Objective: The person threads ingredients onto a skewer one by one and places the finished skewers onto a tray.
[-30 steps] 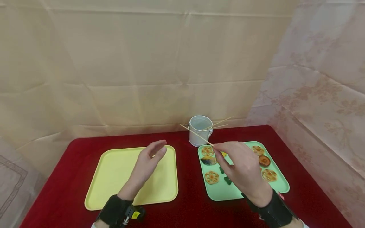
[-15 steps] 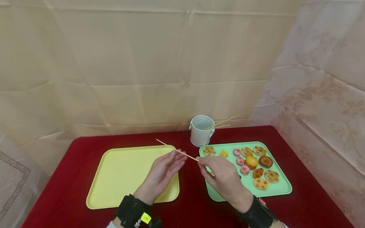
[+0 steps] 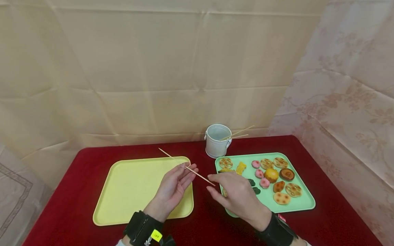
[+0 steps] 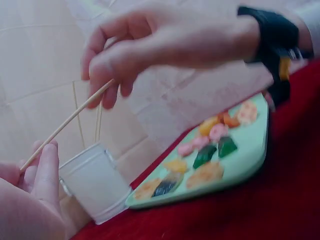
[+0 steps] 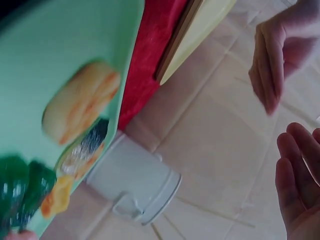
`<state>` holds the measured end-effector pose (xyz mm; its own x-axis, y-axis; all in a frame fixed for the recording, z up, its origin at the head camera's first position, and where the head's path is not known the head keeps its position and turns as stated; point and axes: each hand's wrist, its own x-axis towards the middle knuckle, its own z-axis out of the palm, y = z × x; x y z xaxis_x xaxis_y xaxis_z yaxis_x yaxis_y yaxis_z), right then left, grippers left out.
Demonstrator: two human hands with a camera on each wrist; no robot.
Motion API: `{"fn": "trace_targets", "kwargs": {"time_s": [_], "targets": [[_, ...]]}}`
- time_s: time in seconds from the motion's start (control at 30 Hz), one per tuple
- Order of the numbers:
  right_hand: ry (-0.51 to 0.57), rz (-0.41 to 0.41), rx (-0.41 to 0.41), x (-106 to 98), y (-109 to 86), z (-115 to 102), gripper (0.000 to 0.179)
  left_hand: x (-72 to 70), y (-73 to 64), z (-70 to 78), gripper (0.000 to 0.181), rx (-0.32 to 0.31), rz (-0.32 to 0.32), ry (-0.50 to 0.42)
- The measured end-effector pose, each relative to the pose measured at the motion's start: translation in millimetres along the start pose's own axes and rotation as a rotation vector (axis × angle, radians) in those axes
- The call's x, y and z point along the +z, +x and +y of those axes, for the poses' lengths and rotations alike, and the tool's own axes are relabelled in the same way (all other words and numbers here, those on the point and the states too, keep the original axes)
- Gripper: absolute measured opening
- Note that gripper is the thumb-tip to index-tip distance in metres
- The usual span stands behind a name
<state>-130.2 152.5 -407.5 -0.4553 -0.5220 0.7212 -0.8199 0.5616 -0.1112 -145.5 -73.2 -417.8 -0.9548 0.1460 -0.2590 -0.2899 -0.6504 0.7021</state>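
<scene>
A thin wooden skewer (image 3: 168, 154) slants across the space between the hands, above the table. My left hand (image 3: 170, 191), palm turned up over the right side of the yellow tray (image 3: 129, 191), pinches it between thumb and fingers. My right hand (image 3: 241, 196) is at the skewer's near end, thumb and forefinger spread apart around it. In the left wrist view the right hand (image 4: 135, 50) is blurred, with the skewer's end by its fingertips. Whether they touch cannot be told. The right wrist view shows the right hand's fingers (image 5: 287, 190) spread.
Right of the hands lies a green tray (image 3: 300, 205) with several play food pieces: lotus root slices (image 3: 293, 190), a mushroom (image 3: 286, 174), pink rounds (image 3: 264, 183). Behind stands a white bucket (image 3: 215, 145) with skewers (image 3: 243, 130) leaning out. Red cloth (image 3: 203, 225) covers the table.
Both hands have come together, the right moving left with the skewer. The left hand has turned palm up and taken hold of it, and the right thumb and forefinger have spread apart.
</scene>
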Motion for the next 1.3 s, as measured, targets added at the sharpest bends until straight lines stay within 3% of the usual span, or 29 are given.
{"fn": "trace_targets", "kwargs": {"time_s": [0.13, 0.37, 0.63, 0.83, 1.0, 1.3], "targets": [[-0.013, -0.048, 0.071, -5.9, 3.2, 18.0, 0.025, -7.9, 1.0, 1.9, 0.023, 0.096, 0.054, 0.128], [-0.064, -0.273, 0.346, -6.3, 11.8, 58.2, 0.016, -24.8, -0.2, 4.8, 0.031, 0.213, 0.115, 0.403], [-0.114, -0.438, 0.446, 8.3, 13.2, 89.9, 0.013, -35.8, -3.6, 10.5, 0.031, 0.283, 0.153, 0.634], [-0.139, -0.547, 0.509, 17.8, 16.4, 102.6, 0.016, -39.7, -4.3, 17.3, 0.026, 0.312, 0.176, 0.725], [-0.183, -0.586, 0.522, 24.3, 18.2, 109.8, 0.017, -39.4, -5.1, 19.4, 0.025, 0.312, 0.170, 0.752], [-0.206, -0.681, 0.682, 34.2, 22.8, 115.2, 0.048, -38.8, -5.4, 15.8, 0.023, 0.329, 0.158, 0.885]]}}
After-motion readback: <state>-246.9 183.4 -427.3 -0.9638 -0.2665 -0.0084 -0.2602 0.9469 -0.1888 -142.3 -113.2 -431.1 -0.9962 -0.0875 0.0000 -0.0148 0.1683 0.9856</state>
